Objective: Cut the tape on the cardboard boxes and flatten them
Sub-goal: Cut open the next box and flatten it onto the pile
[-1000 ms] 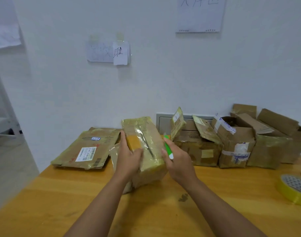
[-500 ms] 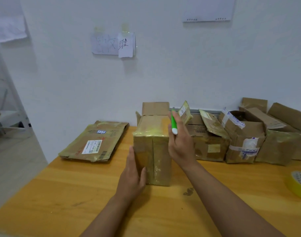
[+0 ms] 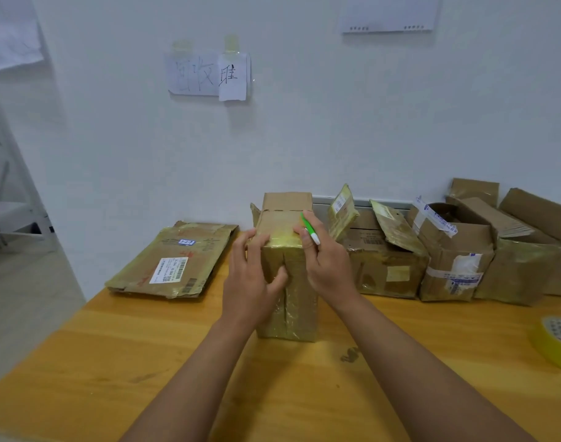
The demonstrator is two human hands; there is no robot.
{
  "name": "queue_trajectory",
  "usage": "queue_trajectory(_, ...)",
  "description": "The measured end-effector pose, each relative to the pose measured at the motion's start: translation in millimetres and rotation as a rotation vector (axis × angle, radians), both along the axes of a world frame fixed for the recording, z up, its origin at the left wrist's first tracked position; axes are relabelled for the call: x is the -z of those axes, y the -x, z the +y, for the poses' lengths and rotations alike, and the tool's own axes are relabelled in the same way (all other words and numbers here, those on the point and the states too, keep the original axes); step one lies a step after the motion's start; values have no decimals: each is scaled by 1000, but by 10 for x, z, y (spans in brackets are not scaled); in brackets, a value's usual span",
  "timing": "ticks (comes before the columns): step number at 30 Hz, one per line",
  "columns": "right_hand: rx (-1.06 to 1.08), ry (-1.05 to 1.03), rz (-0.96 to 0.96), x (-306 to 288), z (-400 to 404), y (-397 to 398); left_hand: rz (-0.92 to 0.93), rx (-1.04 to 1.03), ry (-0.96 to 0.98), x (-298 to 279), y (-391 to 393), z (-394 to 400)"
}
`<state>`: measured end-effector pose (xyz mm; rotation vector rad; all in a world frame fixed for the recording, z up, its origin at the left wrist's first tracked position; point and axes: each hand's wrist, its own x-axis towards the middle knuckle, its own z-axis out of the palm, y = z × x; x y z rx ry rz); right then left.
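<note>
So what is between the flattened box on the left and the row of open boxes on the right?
In the head view, the taped upright box stands there, with the left hand and right hand on it; the right holds a green cutter.

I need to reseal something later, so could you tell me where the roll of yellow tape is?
In the head view, the roll of yellow tape lies on the wooden table at the far right edge, nearer than the row of boxes.

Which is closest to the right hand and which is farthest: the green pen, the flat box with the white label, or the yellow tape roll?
1. Green pen: held in the right hand itself.
2. Flat box: lying to the left, beyond the left hand.
3. Tape roll: far right, at the table's edge of view.
</note>
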<state>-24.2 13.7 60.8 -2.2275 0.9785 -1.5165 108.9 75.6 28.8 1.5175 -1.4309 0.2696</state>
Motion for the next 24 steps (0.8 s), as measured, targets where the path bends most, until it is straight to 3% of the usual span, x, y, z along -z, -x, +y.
queue_trajectory(13, 32, -7, 44, -22, 57, -55, 21, -194, -47, -116, 130, -18)
queue_trajectory(24, 37, 19, 30, -36, 79, 31, 37, -167, -53, -141, 258, -36)
